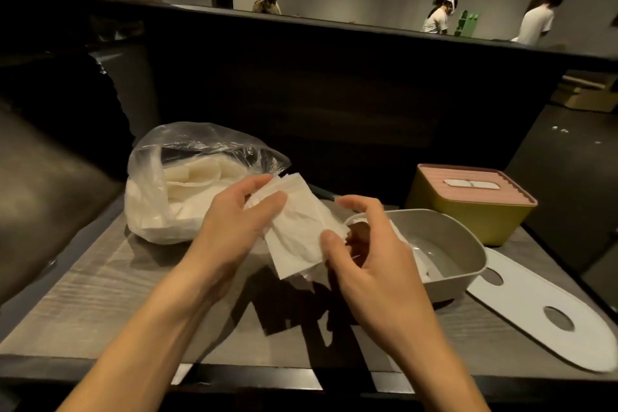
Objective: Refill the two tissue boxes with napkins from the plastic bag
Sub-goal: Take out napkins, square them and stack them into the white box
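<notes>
A stack of white napkins (299, 234) is held above the table between both hands. My left hand (234, 221) grips its upper left side, thumb on top. My right hand (364, 251) pinches its lower right edge with thumb and curled fingers. A clear plastic bag (174, 184) full of white napkins lies behind at the left. The grey tissue box (468, 257) stands open at the right with a few napkins inside, partly hidden by my right hand. A yellow tissue box with a pink slotted lid (475, 197) sits closed behind it.
A white oval lid (535, 308) with two holes lies flat at the table's right edge. The wooden table (100, 304) is bounded by a dark sofa at the left and a dark partition behind. Several people stand far beyond the partition.
</notes>
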Demonstrator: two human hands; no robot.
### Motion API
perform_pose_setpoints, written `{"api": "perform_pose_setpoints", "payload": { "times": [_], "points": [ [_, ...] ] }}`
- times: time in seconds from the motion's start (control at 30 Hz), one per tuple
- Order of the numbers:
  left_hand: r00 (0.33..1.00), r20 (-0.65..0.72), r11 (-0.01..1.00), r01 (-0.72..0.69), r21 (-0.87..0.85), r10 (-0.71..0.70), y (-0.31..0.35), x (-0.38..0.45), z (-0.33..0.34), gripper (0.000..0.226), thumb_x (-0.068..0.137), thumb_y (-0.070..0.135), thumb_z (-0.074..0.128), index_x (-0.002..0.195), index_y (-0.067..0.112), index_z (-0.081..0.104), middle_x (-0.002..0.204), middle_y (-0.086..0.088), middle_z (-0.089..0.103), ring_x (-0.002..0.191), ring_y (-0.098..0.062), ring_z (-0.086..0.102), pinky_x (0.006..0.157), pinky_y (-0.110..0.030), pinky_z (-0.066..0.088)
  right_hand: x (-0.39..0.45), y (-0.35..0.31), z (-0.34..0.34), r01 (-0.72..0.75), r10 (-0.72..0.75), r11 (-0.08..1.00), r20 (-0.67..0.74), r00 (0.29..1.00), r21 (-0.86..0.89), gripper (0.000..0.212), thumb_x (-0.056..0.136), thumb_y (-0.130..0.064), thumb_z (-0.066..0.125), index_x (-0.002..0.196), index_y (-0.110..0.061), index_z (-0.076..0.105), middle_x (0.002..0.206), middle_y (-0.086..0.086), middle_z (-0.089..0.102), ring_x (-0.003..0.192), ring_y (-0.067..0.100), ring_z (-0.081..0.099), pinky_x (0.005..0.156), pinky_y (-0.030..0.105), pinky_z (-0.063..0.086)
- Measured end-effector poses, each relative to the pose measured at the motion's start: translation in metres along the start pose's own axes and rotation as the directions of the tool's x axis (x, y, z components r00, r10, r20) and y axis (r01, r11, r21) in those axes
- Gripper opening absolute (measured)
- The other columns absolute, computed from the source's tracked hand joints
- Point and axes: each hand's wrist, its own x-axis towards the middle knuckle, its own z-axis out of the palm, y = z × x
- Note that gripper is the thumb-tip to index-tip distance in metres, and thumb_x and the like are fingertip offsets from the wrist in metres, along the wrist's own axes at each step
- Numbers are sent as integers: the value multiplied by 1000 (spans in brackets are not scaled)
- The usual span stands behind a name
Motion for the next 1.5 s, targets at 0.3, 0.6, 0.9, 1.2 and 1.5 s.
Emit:
{"api": "perform_pose_setpoints", "payload": {
  "times": [0.3,0.6,0.9,1.2,1.5],
  "points": [
    [976,212,912,-126,391,44,23,41,98,43,96,32,69,137,23,63,133,5,65,120,-12,61,105,-35,50,11,30,-75,-149,104,960,-193,976,-235,15,98,-32,62,112,-39,61,95,-21,64,85,0,62,62,25,56],
    [957,268,727,-264,634,113,9,40,124,30,95,31,71,123,24,70,128,5,68,117,-10,64,102,-37,54,-2,42,-82,-203,157,894,-145,977,-400,13,97,-39,57,110,-40,56,84,-18,57,89,-1,42,102,39,41],
    [917,272,620,-398,676,292,-6,36,119,13,91,32,75,103,28,77,107,17,54,109,-8,53,99,-37,50,-7,49,-80,-76,-5,833,-145,989,-548,25,95,-50,50,118,-44,55,118,-23,47,118,0,40,102,27,18],
    [841,384,593,-542,596,382,-14,26,105,20,94,39,66,100,27,81,91,17,74,84,2,66,79,-24,57,-15,50,-58,160,-211,794,-18,977,-587,36,93,-46,36,88,-36,71,100,-26,60,103,-3,47,96,24,27],
    [815,424,590,-578,564,394,-23,22,98,21,97,40,64,105,31,81,101,18,76,93,5,67,80,-12,50,-11,54,-47,90,-168,806,-80,983,-586,34,93,-40,40,83,-34,71,91,-25,61,95,1,50,90,29,31]
  ]
}}
